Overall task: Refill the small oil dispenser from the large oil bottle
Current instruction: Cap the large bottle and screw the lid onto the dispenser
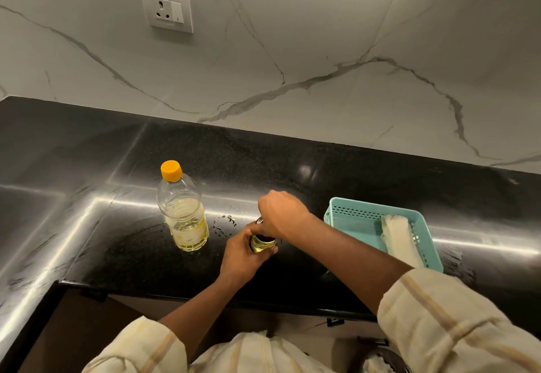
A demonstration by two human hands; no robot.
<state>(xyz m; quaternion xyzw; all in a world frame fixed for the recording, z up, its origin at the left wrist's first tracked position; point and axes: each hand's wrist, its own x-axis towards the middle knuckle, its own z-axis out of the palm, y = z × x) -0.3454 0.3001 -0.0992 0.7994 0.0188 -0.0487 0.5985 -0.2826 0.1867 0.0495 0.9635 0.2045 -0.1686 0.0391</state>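
On the dark, polished surface (87, 226), the large oil bottle (183, 211) stands upright left of the middle, about halfway between the back edge and the near edge. It is clear plastic, its yellow cap (171, 170) is on, and pale yellow oil fills roughly its lower half. Just to its right, a few small droplets (225, 221) glint on the stone.

Right of the droplets and closer to the near edge, the person's left hand (243, 258) reaches in from below. Its fingers and thumb are wrapped round the body of the small oil dispenser (262, 243). The dispenser stands near the middle of the surface, well apart from the large bottle, and a band of yellow oil shows through its glass between the fingers. Directly above it, the right hand (281, 214) comes in from the right with its fingers curled down over the dispenser's top. A small shiny piece peeks out at the left of the knuckles and is probably the metal top, though the hand hides most of it. Both forearms come out of pale striped sleeves.

Further right, toward the right end of the surface, a teal perforated basket (351, 211) sits at an angle, apart from both hands. A folded cream cloth (401, 241) lies inside it along its right side. On the marble wall behind the back edge, up at the left, is a white socket plate (167, 8).
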